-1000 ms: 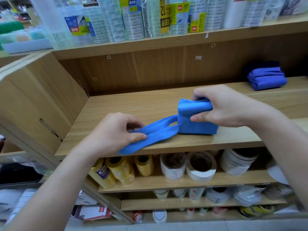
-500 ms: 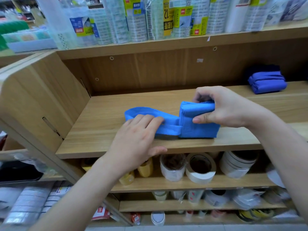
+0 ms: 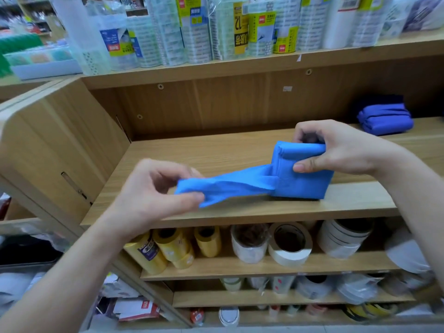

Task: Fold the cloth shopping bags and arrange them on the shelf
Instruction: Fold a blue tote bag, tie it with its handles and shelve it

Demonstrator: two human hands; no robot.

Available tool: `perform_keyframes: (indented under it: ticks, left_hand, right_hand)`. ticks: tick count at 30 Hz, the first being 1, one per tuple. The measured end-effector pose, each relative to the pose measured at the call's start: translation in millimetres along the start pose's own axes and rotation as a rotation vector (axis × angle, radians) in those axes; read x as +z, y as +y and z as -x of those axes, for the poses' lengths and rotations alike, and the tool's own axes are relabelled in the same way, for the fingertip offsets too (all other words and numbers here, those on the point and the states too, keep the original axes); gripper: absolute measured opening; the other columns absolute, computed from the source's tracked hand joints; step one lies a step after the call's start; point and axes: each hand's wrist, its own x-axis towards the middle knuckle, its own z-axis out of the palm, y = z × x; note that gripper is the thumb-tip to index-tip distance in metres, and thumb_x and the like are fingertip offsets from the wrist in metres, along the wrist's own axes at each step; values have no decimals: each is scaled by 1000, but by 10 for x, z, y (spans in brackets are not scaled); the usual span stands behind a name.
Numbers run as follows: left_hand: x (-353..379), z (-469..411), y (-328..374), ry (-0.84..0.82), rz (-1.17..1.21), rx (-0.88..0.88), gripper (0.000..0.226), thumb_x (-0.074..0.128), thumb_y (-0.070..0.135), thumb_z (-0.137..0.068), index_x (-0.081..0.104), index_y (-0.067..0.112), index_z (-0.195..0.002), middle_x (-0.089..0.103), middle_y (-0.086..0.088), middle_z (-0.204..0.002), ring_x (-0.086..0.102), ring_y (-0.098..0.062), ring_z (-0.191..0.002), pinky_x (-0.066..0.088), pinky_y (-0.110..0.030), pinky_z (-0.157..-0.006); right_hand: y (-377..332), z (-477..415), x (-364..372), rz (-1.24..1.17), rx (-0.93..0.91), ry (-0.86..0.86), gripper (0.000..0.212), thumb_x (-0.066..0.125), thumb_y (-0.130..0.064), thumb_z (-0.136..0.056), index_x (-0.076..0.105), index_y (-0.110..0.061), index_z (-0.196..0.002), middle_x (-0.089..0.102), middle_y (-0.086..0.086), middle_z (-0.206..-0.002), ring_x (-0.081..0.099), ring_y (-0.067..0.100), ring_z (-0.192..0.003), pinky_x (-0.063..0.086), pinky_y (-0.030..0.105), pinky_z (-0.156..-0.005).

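Observation:
A bright blue cloth bag [image 3: 305,183], folded into a thick block, stands on the wooden shelf [image 3: 216,150]. My right hand [image 3: 336,147] grips the block from above, thumb on its front face and fingers curled behind the top. The bag's handles [image 3: 228,186] stretch out to the left as a flat strap. My left hand [image 3: 153,193] pinches the strap's free end between thumb and fingers, just above the shelf's front edge. A darker blue folded bag [image 3: 384,118] lies at the back right of the same shelf.
Packs of clear tape rolls [image 3: 216,30] fill the shelf above. Below, yellow tape rolls [image 3: 173,246] and white tape rolls [image 3: 290,243] line the lower shelf. A wooden side panel [image 3: 60,150] closes the left end of the shelf.
Half a second ago my left hand pressed the looped handles flat against the block. Now it has pulled them back out to the left and pinches their end. My right hand keeps its grip.

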Motion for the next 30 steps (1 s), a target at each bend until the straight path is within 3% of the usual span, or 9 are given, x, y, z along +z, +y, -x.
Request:
perform_keyframes:
  ticks: [4, 7, 9, 11, 15, 18, 22, 27, 30]
  left_hand:
    - [49, -99, 151, 231, 328, 110, 12, 74, 25, -74, 70, 22, -63, 56, 6, -49, 56, -16, -56, 50, -26, -66]
    - [114, -199, 199, 231, 547, 47, 22, 72, 39, -80, 74, 19, -87, 51, 10, -51, 50, -6, -47, 53, -26, -65]
    - [115, -270, 201, 200, 652, -14, 28, 64, 38, -86, 71, 16, -103, 56, 7, -64, 49, -3, -49, 52, -24, -64]
    - [109, -330, 189, 158, 752, -71, 34, 53, 36, -91, 63, 13, -115, 64, 5, -85, 51, -2, -53, 52, -22, -64]
    - [117, -410, 182, 25, 972, -117, 54, 42, 34, -96, 46, 5, -140, 58, -1, -137, 59, -8, -65, 56, -27, -73]
    - [206, -460, 190, -69, 1037, -93, 62, 49, 31, -95, 33, 4, -149, 43, -3, -151, 62, -12, -73, 56, -29, -78]
    - [311, -508, 228, -176, 1068, -51, 68, 57, 18, -92, 28, 2, -151, 38, -5, -152, 63, -16, -80, 54, -32, -84]
    - [204, -383, 75, 110, 1214, -161, 74, 55, 4, -76, 36, -3, -146, 45, -9, -148, 64, -18, -90, 53, -31, -86]
    - [148, -291, -46, 349, 946, -359, 64, 54, 0, -71, 52, 0, -134, 61, -16, -132, 66, -30, -110, 56, -38, -87]
  right_hand:
    - [-79, -9, 59, 32, -27, -10, 36, 85, -18, -71, 52, -11, -84, 67, 12, -81, 61, 19, -70, 47, 35, -61]
    - [-226, -5, 103, 217, -80, 28, 46, 85, -15, -72, 50, -29, -98, 65, -5, -90, 61, 7, -77, 49, 25, -63]
    - [-364, 36, 174, 311, -113, 14, 75, 81, -12, -76, 37, -58, -117, 56, -16, -100, 58, 3, -84, 47, 23, -68]
    - [-458, 81, 290, 509, -152, -11, 105, 73, -7, -81, 10, -80, -123, 46, -15, -98, 57, 10, -78, 52, 36, -69]
    - [-543, 101, 445, 900, -228, 113, 119, 62, -5, -81, -22, -75, -127, 26, -2, -89, 46, 19, -52, 40, 33, -41]
    - [-597, 111, 483, 966, -226, 136, 102, 55, -11, -80, -4, -72, -135, 21, -2, -86, 37, 17, -46, 21, 28, -40]
    - [-594, 45, 571, 892, -231, 117, 41, 41, -33, -79, 44, -52, -116, 29, -7, -84, 46, 19, -58, 29, 29, -48]
    - [-492, -25, 483, 651, -168, 54, 33, 40, -61, -85, 63, -45, -102, 46, -12, -78, 43, 8, -72, 32, 27, -56]
    - [-434, -30, 473, 345, -185, -118, 25, 56, -49, -91, 71, -30, -87, 61, -6, -80, 57, 12, -76, 46, 38, -69]
